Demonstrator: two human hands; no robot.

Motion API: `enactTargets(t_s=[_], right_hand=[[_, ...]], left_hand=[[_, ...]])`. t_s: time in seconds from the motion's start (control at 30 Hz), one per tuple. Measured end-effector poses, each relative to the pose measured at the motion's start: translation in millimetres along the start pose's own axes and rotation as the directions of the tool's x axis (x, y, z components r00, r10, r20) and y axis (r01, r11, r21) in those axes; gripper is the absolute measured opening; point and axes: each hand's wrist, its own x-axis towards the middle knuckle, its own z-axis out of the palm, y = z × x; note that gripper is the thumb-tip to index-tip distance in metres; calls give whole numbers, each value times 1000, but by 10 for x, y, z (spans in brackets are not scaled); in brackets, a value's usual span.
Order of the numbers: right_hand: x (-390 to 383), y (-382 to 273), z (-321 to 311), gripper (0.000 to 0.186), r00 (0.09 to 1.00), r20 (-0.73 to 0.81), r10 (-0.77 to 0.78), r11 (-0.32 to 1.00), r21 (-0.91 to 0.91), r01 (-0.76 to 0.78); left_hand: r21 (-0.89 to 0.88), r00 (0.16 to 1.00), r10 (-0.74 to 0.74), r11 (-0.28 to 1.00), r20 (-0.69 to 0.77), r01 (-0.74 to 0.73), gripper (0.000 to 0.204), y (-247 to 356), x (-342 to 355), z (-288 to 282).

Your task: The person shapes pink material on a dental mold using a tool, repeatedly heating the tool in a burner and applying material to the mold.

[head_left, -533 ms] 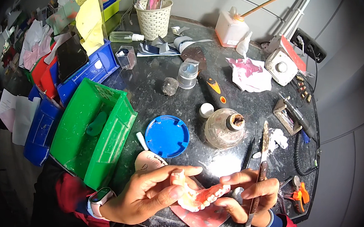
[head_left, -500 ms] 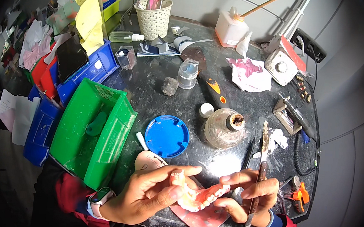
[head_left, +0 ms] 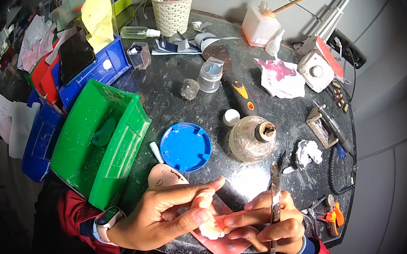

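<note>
Near the front edge of the bench, my left hand (head_left: pixel 163 216) is closed on a pink denture with white teeth (head_left: pixel 211 229), thumb and fingers gripping one end. My right hand (head_left: pixel 277 227) pinches the other end with thumb and fingertips, hiding much of it. That same hand also holds a wax knife (head_left: pixel 275 200), its handle between the fingers and its blade pointing away from me. Beneath the hands lies a pink wax sheet (head_left: pixel 231 247). A pale piece with handwriting (head_left: pixel 162 176) rests just beyond my left hand.
A round glass burner (head_left: pixel 252 141) stands beyond my right hand, beside a blue round lid (head_left: pixel 185 147). To the left is a green bin (head_left: pixel 128 144). Orange-handled pliers (head_left: pixel 334 218), crumpled white paper (head_left: pixel 308 154) and a handpiece on its stand (head_left: pixel 328 127) occupy the right side.
My right hand has shifted left and closed in over the denture, covering more of its teeth. The knife has moved left with it and stands more upright. The view has shifted slightly.
</note>
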Motion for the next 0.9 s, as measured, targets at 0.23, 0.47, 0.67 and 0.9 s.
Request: enactTargets(t_s=[0.23,0.47,0.67,0.9], right_hand=[[-11,40,3,22,999,33,-5,990,138,0],[-72,23,-28,20,996,88,26,988,148,-39],[-75,11,-22,19,992,116,44,990,127,-59],[-108,16,8,19,995,88,-54,999,13,53]], left_hand=[[-132,993,-110,985,34,114,44,39,11,13],[-179,988,-145,972,52,152,42,68,2,18],[-147,985,-158,975,69,166,42,34,4,-18],[-116,995,-90,989,52,96,41,4,-10,11]])
